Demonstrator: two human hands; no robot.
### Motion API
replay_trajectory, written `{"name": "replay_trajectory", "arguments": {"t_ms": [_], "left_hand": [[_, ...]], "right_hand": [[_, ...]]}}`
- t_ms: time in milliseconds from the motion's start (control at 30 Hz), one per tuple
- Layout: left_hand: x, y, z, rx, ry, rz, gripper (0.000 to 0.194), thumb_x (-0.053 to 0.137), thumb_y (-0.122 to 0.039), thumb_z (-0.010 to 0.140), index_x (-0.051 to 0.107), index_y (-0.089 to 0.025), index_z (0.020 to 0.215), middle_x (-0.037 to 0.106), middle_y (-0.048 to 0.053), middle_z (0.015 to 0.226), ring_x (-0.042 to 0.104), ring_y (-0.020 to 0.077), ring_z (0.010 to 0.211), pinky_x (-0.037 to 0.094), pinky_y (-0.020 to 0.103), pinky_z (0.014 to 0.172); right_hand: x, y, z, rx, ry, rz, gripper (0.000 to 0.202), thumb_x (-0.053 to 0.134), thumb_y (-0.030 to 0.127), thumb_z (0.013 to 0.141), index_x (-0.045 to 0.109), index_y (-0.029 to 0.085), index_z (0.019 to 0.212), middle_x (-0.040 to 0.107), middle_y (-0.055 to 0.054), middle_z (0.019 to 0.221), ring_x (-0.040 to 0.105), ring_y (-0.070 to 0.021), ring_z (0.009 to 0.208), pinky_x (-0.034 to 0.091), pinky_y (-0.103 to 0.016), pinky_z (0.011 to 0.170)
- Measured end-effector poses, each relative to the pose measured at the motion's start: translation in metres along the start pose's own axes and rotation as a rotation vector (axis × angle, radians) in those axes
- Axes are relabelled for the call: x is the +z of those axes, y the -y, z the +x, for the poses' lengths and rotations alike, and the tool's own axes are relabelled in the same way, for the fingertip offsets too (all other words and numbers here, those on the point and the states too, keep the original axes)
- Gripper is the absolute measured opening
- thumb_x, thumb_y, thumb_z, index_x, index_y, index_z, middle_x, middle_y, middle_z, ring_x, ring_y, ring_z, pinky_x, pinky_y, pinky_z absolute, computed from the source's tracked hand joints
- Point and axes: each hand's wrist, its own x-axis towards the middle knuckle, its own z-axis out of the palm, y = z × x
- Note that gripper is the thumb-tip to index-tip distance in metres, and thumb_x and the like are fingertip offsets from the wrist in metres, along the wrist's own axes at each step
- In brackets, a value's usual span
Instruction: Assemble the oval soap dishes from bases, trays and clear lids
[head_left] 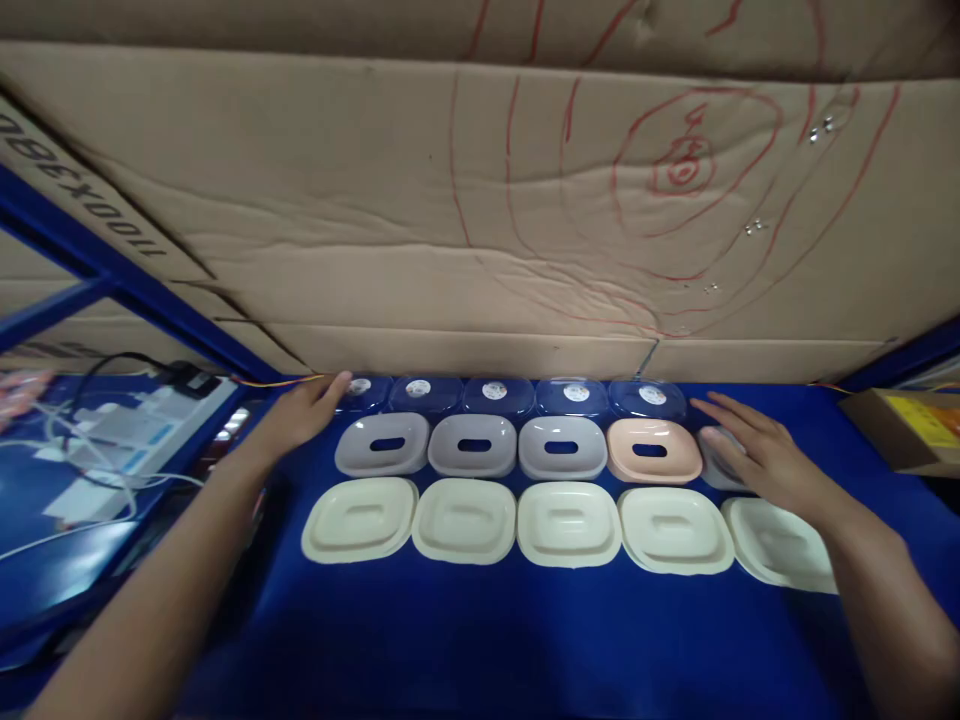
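Three rows of small oval-cornered dishes and covers lie on a blue tabletop. In the back row are several clear plastic covers (495,397) with round white stickers. The middle row has grey soap dishes (472,460) with a slot in the base, and one peach soap dish (654,465). Several cream trays (568,545) form the front row. My left hand (304,412) is open at the left end of the back row, fingertips by the end cover. My right hand (761,455) is open with fingers spread, partly hiding a grey dish (718,470) at the right end.
A cardboard wall (360,200) with red rings drawn on it rises behind the rows. Power strips with white cables (127,450) lie at the left, beyond a blue frame bar (150,300). At the right stands an open cardboard box (885,435) with something yellow inside.
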Motion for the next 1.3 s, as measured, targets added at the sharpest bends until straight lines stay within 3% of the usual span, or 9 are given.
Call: {"name": "replay_trajectory", "arguments": {"t_ms": [300, 500, 633, 767, 867, 1000, 1100, 1200, 1300], "left_hand": [[0.022, -0.014, 0.006, 0.04, 0.127, -0.055, 0.042, 0.074, -0.041, 0.106, 0.066, -0.018, 0.14, 0.068, 0.012, 0.141, 0.071, 0.0286, 0.121, 0.063, 0.051, 0.101], [0.025, -0.031, 0.001, 0.067, 0.126, -0.08, 0.059, 0.044, -0.057, 0.114, 0.074, -0.01, 0.131, 0.075, 0.016, 0.142, 0.064, 0.0369, 0.14, 0.045, 0.055, 0.124], [0.026, -0.039, -0.009, 0.14, 0.07, -0.114, 0.069, 0.04, -0.064, 0.112, 0.072, -0.007, 0.134, 0.075, 0.015, 0.143, 0.065, 0.0329, 0.137, 0.044, 0.053, 0.125], [0.023, -0.036, -0.038, 0.147, -0.074, -0.121, 0.072, 0.036, -0.069, 0.111, 0.067, -0.01, 0.139, 0.069, 0.017, 0.148, 0.061, 0.0339, 0.143, 0.04, 0.056, 0.129], [0.022, -0.031, -0.085, 0.134, -0.145, -0.118, 0.066, 0.039, -0.066, 0.111, 0.06, -0.015, 0.147, 0.064, 0.018, 0.152, 0.058, 0.035, 0.147, 0.041, 0.058, 0.13], [0.034, -0.027, -0.164, 0.194, -0.176, -0.123, 0.05, 0.048, -0.052, 0.112, 0.051, -0.029, 0.156, 0.052, 0.015, 0.165, 0.055, 0.0369, 0.152, 0.044, 0.06, 0.128], [0.047, -0.024, -0.208, 0.283, -0.178, -0.08, 0.044, 0.053, -0.042, 0.111, 0.052, -0.03, 0.153, 0.055, 0.017, 0.162, 0.059, 0.0408, 0.147, 0.052, 0.061, 0.119], [0.056, -0.02, -0.225, 0.34, -0.199, -0.029, 0.032, 0.056, -0.033, 0.11, 0.058, -0.027, 0.142, 0.062, 0.018, 0.154, 0.062, 0.0396, 0.144, 0.051, 0.06, 0.117], [0.061, -0.018, -0.227, 0.364, -0.21, 0.001, 0.027, 0.056, -0.029, 0.109, 0.06, -0.025, 0.135, 0.063, 0.019, 0.153, 0.061, 0.0386, 0.145, 0.045, 0.063, 0.122]], "right_hand": [[0.003, -0.022, 0.015, 0.112, -0.038, -0.011, 0.062, 0.038, 0.065, 0.109, 0.066, 0.03, 0.151, 0.063, -0.013, 0.162, 0.059, -0.0362, 0.152, 0.044, -0.064, 0.126], [-0.014, -0.054, -0.006, 0.232, -0.11, 0.007, 0.066, 0.034, 0.064, 0.111, 0.063, 0.022, 0.152, 0.066, -0.017, 0.157, 0.059, -0.0333, 0.15, 0.041, -0.054, 0.13], [-0.006, -0.064, -0.009, 0.275, -0.073, 0.018, 0.064, 0.036, 0.062, 0.112, 0.063, 0.018, 0.151, 0.063, -0.021, 0.157, 0.056, -0.0337, 0.152, 0.04, -0.051, 0.13], [0.002, -0.061, -0.008, 0.259, -0.051, 0.03, 0.063, 0.037, 0.059, 0.113, 0.062, 0.018, 0.153, 0.06, -0.021, 0.161, 0.053, -0.0323, 0.156, 0.037, -0.047, 0.132], [-0.002, -0.054, -0.007, 0.257, -0.055, 0.022, 0.064, 0.037, 0.06, 0.113, 0.061, 0.017, 0.154, 0.059, -0.022, 0.162, 0.052, -0.0336, 0.156, 0.037, -0.047, 0.133], [-0.018, -0.015, -0.006, 0.179, -0.198, -0.065, 0.06, 0.044, 0.057, 0.112, 0.063, 0.017, 0.153, 0.057, -0.022, 0.164, 0.051, -0.0371, 0.157, 0.037, -0.051, 0.133], [-0.02, 0.048, -0.009, -0.067, -0.304, -0.039, 0.048, 0.053, 0.044, 0.11, 0.064, 0.025, 0.153, 0.063, -0.017, 0.159, 0.059, -0.0355, 0.15, 0.043, -0.051, 0.129], [-0.003, 0.128, -0.02, -0.437, -0.212, 0.077, 0.046, 0.061, 0.033, 0.107, 0.064, 0.036, 0.152, 0.075, -0.009, 0.145, 0.07, -0.033, 0.136, 0.054, -0.053, 0.118], [0.026, 0.199, -0.039, -0.716, -0.099, 0.1, 0.038, 0.063, 0.024, 0.106, 0.072, 0.028, 0.143, 0.08, -0.009, 0.137, 0.075, -0.0274, 0.124, 0.058, -0.048, 0.112]]}}
